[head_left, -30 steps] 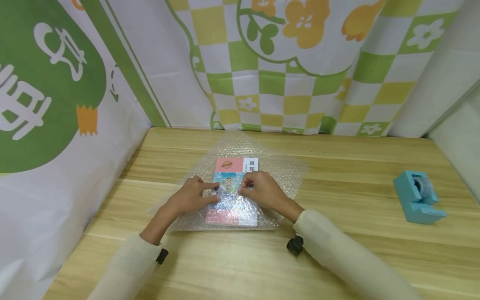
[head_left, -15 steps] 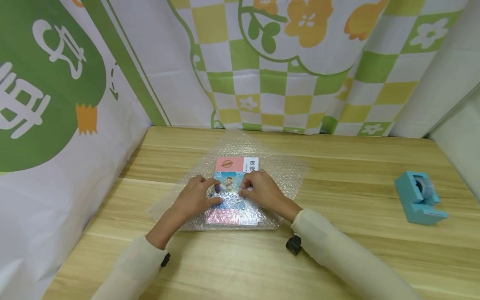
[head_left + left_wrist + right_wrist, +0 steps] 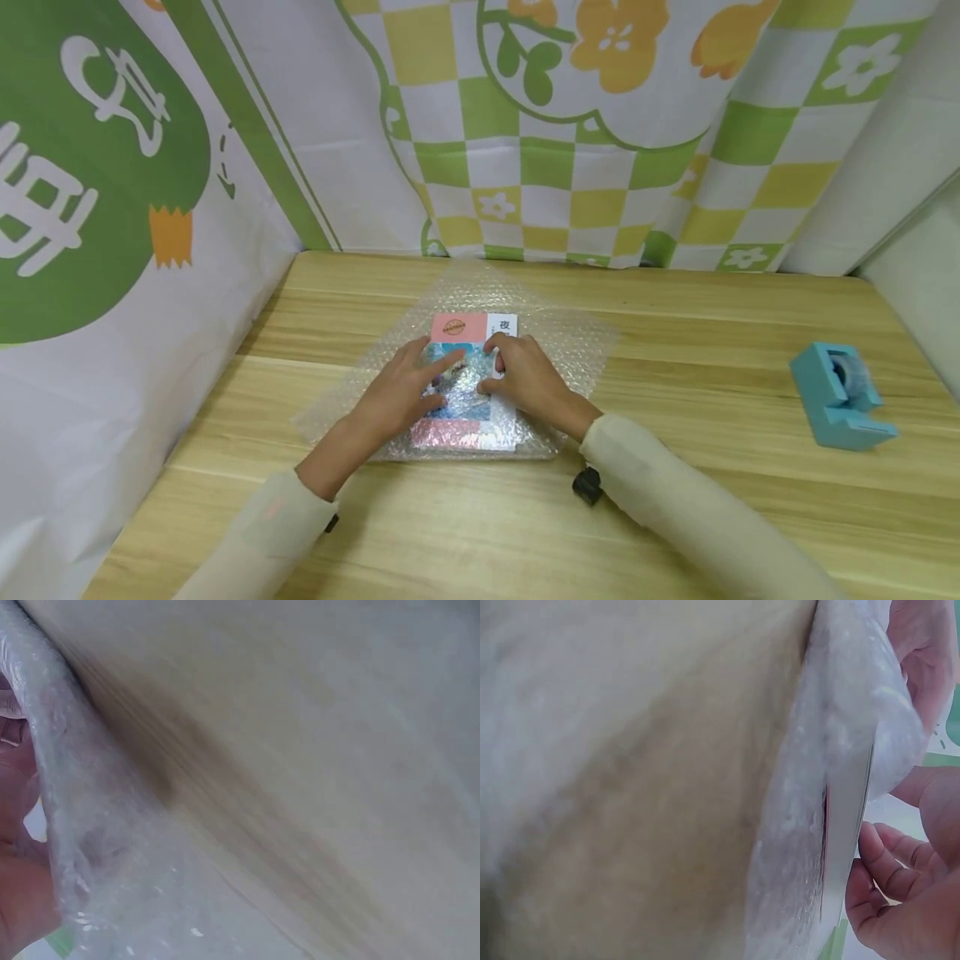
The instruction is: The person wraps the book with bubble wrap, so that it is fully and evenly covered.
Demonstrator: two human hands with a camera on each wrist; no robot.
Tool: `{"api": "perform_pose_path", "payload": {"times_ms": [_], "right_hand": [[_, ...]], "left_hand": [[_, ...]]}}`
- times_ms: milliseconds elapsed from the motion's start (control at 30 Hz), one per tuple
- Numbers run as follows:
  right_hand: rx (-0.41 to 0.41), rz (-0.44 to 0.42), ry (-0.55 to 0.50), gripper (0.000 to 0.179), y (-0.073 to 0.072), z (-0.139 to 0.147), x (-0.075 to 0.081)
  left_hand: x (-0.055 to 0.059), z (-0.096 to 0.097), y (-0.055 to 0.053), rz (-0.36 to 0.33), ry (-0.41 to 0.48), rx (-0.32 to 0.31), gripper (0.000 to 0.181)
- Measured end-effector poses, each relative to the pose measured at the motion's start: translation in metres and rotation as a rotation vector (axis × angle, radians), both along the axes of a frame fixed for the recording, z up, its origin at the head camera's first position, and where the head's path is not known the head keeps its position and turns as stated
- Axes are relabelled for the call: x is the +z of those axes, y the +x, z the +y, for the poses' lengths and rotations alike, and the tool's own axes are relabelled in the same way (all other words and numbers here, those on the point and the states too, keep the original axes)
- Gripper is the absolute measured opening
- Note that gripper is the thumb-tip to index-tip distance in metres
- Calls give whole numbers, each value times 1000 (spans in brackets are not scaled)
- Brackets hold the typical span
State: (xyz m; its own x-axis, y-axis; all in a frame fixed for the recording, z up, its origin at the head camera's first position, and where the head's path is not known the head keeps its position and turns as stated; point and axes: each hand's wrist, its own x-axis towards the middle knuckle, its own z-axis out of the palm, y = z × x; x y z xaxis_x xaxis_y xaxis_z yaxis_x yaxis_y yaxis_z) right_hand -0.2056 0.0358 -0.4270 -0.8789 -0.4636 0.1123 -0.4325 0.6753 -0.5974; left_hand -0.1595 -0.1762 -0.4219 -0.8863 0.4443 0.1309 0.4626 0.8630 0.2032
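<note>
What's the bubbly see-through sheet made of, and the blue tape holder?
The bubbly sheet looks like thin, shiny clear plastic: light glints off its little bumps. The tape holder is probably hard plastic, smooth and rather dull, with crisp corners, though painted metal is possible.

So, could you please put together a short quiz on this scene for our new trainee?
1. Multiple choice. What colour is the tape dispenser? (a) red, (b) blue, (c) black
2. True or false. The bubble wrap reaches past the far edge of the book.
3. Open. Which hand is nearer the tape dispenser?

Key:
1. (b) blue
2. True
3. The right hand
</note>
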Motion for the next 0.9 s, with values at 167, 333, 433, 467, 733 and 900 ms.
{"api": "perform_pose_path", "payload": {"times_ms": [167, 333, 433, 467, 733, 900], "right_hand": [[10, 0, 11, 56, -3, -5, 2], [29, 16, 48, 58, -6, -9, 3], [63, 8, 51, 58, -10, -8, 4], [73, 6, 47, 57, -13, -7, 4], [-25, 31, 28, 43, -49, 8, 12], [-99, 21, 58, 51, -82, 13, 17]], "left_hand": [[1, -3, 0, -6, -42, -81, 60], [2, -7, 0, -102, -72, -70, 54], [3, -8, -1, -134, -80, -70, 53], [3, -9, -1, -140, -77, -74, 53], [4, -6, 0, -155, -73, -94, 52], [4, -3, -3, -119, -115, -102, 52]]}}
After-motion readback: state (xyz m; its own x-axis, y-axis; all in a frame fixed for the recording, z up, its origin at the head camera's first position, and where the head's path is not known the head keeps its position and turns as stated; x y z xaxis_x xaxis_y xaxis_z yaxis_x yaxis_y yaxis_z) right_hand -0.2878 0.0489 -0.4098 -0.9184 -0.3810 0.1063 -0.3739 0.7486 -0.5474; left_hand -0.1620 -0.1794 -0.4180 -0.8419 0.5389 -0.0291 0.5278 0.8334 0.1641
